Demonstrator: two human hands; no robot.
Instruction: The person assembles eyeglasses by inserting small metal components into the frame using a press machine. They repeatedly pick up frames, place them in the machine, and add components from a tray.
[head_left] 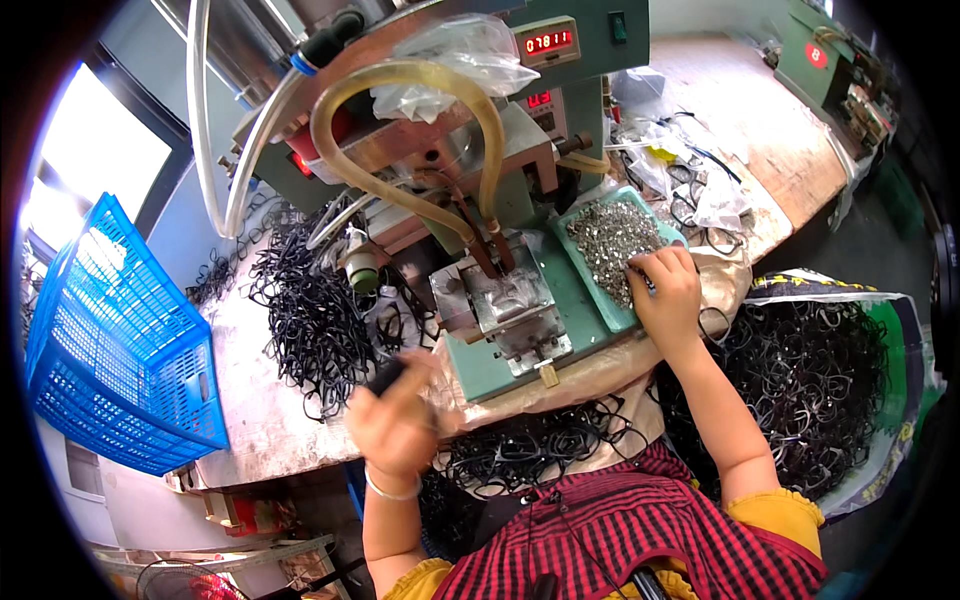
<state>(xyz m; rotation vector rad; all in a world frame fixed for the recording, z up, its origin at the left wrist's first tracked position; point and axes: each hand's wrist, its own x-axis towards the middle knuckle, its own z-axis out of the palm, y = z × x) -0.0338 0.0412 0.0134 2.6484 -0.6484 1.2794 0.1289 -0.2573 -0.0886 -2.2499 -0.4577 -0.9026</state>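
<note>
My left hand (395, 430) is smeared by motion in front of the machine's left side, with a dark patch at its fingers that I cannot make out. My right hand (668, 292) reaches over the near right part of a green tray (622, 318) heaped with small silvery metal parts (612, 245). Its fingers are bent and pressed together, with something small and black by them. Between the hands stands a metal fixture block (515, 305) on a green machine base (480, 375). Two copper-coloured electrodes (490, 250) come down onto the block.
A tangled pile of black eyeglass frames (310, 310) lies left of the machine. More frames (540, 440) lie along the table's front edge, and a large sack (800, 390) of them stands at right. A blue plastic basket (130, 350) leans at far left. Yellowish hoses (330, 120) loop overhead.
</note>
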